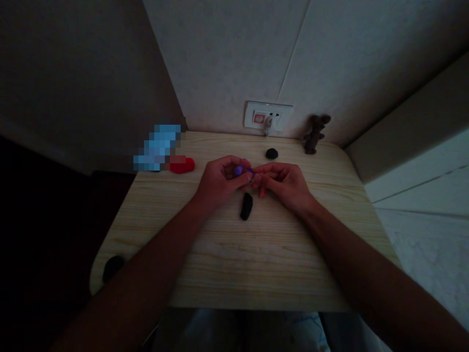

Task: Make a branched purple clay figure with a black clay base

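Observation:
My left hand (221, 182) and my right hand (285, 185) meet over the middle of the wooden table. Between their fingertips is a small purple piece (239, 170), rounded at its left end with a thin strip running to the right fingers. It looks like modelling clay, but the dim light leaves this unsure. Both hands are closed in a pinch on it. Just below the hands lies a black oblong lump (246, 206). A rounder black lump (271, 153) rests behind the right hand. To the left of my left hand is a red flat-looking piece (182, 165).
A brown knobbly figure (315, 134) stands at the table's (220, 264) back right. Behind is a wall socket (268, 116) with a plug in it. A blurred-out bluish object (159, 146) is at the back left. Another black lump (113, 268) lies by the front left corner.

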Action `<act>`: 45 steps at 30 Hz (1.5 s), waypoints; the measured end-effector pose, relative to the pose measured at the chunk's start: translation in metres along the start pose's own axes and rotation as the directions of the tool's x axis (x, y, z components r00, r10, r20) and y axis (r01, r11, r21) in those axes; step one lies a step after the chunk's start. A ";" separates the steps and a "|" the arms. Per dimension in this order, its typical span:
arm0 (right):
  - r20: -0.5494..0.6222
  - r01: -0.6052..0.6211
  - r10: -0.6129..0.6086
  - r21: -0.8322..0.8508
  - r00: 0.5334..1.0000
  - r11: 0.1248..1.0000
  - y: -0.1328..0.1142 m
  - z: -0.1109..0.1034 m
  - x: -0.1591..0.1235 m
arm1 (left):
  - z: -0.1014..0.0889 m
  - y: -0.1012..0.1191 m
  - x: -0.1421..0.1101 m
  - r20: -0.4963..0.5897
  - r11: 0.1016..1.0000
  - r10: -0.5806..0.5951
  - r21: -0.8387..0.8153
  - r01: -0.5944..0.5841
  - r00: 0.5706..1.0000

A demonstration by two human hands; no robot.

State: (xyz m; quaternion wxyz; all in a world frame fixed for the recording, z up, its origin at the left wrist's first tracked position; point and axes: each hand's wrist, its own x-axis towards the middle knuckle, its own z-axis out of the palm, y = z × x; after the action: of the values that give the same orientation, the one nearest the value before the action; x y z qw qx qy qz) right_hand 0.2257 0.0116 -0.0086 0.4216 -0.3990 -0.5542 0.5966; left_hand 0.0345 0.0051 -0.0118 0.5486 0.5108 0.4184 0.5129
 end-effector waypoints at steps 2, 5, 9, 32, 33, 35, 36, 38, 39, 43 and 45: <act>-0.008 0.012 -0.012 -0.011 1.000 1.000 0.001 0.000 0.000 | 0.000 -0.001 0.000 -0.002 1.000 0.003 0.010 -0.003 1.000; -0.016 0.020 -0.020 -0.020 1.000 1.000 0.000 0.000 -0.001 | 0.000 -0.001 0.000 -0.008 1.000 0.009 0.005 -0.009 1.000; -0.019 0.003 -0.004 -0.037 1.000 0.999 -0.001 0.000 -0.002 | 0.000 -0.001 0.000 -0.025 1.000 0.007 0.002 -0.007 1.000; 0.013 -0.019 0.018 0.084 1.000 0.996 0.004 -0.003 0.000 | -0.001 -0.001 0.001 -0.028 1.000 -0.023 -0.017 0.023 0.999; 0.017 -0.014 0.012 0.092 1.000 0.996 0.004 -0.003 0.000 | -0.001 -0.002 0.001 -0.026 1.000 -0.023 -0.019 0.023 0.999; 0.028 -0.011 0.009 0.079 1.000 0.997 0.003 -0.003 0.000 | -0.001 -0.002 0.001 -0.022 1.000 -0.020 -0.024 0.020 1.000; 0.032 -0.012 0.010 0.063 0.999 0.998 0.003 -0.003 0.000 | -0.001 -0.002 0.001 -0.020 0.999 -0.018 -0.028 0.017 1.000; 0.033 -0.017 0.016 0.028 0.999 0.999 0.001 -0.002 0.000 | -0.001 -0.001 0.001 -0.014 0.999 -0.014 -0.032 0.014 1.000; 0.028 -0.020 0.020 0.015 0.999 1.000 0.001 -0.002 -0.001 | -0.001 -0.001 0.001 -0.011 0.999 -0.014 -0.032 0.013 1.000; 0.024 -0.020 0.021 -0.016 1.000 1.000 0.001 -0.002 -0.001 | 0.000 0.000 0.001 -0.006 0.999 -0.016 -0.029 0.016 1.000; 0.030 -0.023 0.023 -0.022 0.999 1.000 0.001 -0.002 -0.001 | 0.000 0.000 0.001 -0.003 0.999 -0.017 -0.033 0.017 1.000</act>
State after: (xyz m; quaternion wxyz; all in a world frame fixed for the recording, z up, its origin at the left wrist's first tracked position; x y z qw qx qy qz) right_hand 0.2277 0.0114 -0.0099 0.4018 -0.4007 -0.5623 0.6015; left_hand 0.0346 0.0060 -0.0115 0.5607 0.4971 0.4152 0.5158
